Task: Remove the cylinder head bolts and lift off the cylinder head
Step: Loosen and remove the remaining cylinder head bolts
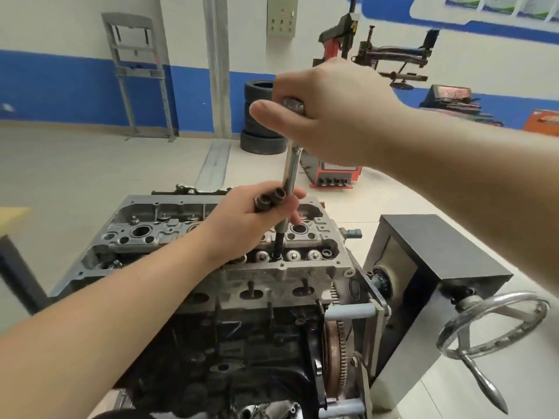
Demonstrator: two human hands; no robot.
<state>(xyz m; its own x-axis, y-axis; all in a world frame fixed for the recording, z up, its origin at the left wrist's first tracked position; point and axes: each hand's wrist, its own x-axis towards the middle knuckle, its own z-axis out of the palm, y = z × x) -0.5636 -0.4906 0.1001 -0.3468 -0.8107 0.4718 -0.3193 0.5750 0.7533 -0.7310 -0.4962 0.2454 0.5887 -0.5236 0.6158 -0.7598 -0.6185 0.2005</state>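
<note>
While the right hand grips the ratchet seated in the cylinder head atop the engine, the left hand, steadying the extension, clutches two loose bolts that could slip into the head's open bores.

No legible text, brand or number found; markings on the wall control box and wall posters are too blurred to read.

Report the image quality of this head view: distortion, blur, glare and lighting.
Head view: wide-angle distortion bows the blue wall stripe and stretches the forearms at the edges; the grey metal cylinder head is fairly sharp, while the stacked black tyres look soft; mild glare streaks the chrome extension bar and chrome handwheel; lighting is even, shadows soft.
</note>
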